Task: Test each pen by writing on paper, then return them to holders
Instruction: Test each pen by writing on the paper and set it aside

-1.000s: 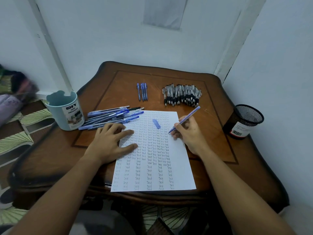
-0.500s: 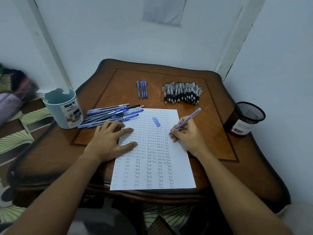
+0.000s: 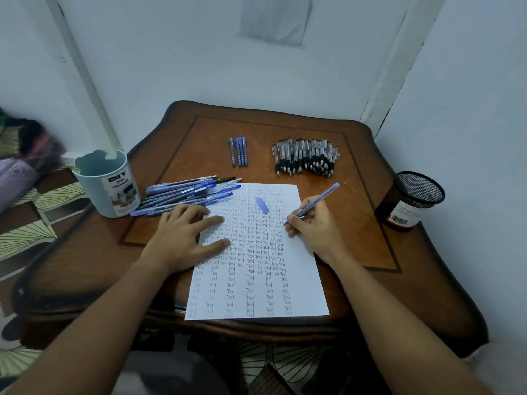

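**Blue pen on the test sheet**

Blue plastic, slim and uncapped: the pen [image 3: 315,203] sits in my right hand [image 3: 316,226], my fingers [image 3: 293,223] curled and pinched around its lower barrel. Its tip touches the paper [image 3: 302,280] near the sheet's right edge, and its back end slants up and away to the right. The paper lies in front of me on the wooden table [image 3: 370,295], covered in rows of the word "Test", denser in the upper half, sparser below. A small blue cap [image 3: 262,205] rests on the sheet's upper part, well apart from the pen tip.

My left hand [image 3: 182,238] lies flat on the paper's left edge, fingers spread and straight, pressing the sheet down.

Just beyond that hand, a heap of blue pens [image 3: 185,196] lies on the table, their tips reaching the sheet's top left corner. Beside the heap stands a pale teal holder [image 3: 109,186] labelled "DIY Desk Organizer". Farther back, four blue pens [image 3: 238,151] lie side by side, and to their right a row of grey pens with black grips [image 3: 306,158]. A black mesh holder [image 3: 410,201] stands at the table's right edge, near the white wall [image 3: 470,109].
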A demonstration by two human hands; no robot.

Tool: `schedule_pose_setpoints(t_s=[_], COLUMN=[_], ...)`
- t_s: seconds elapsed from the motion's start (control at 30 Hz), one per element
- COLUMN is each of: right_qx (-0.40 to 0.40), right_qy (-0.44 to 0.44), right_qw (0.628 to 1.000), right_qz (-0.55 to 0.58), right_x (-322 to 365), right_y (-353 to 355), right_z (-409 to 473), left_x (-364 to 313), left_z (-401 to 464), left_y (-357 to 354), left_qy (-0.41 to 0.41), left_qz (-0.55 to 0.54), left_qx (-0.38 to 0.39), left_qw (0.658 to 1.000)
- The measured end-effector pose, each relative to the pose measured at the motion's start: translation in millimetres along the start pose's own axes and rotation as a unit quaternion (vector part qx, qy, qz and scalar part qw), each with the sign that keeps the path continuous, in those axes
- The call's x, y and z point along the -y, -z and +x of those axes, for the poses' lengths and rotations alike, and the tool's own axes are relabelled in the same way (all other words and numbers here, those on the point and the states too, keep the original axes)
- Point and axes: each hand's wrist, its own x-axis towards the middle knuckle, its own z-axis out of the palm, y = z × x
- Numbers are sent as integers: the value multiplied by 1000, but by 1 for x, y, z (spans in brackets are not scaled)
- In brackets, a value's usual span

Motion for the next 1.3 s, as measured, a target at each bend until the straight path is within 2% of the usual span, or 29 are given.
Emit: schedule_pose_setpoints(t_s=[0.17, 0.3, 0.47, 1.07, 1.3], right_qx=[-10, -6, 0, -8, -17], right_qy=[14, -5, 18, -4, 13], right_qw=[999, 1000, 998, 1000, 999], right_qz=[-32, 12, -54, 29, -24], right_x=[-1, -2, 1, -1, -3], right_y=[-4, 0, -1, 4, 0], right_z=[0, 1, 0, 1, 2], left_x=[0, 0, -1, -1, 0], left_z=[0, 0, 0, 1, 0], left_y=[-1, 0, 1, 0, -1], left_qy=[-2, 2, 2, 3, 3], left_qz=[-3, -4, -5, 2, -1], left_qx=[-5, 1, -1, -7, -11], left_qw=[1000, 1000, 1000, 1000, 1000])
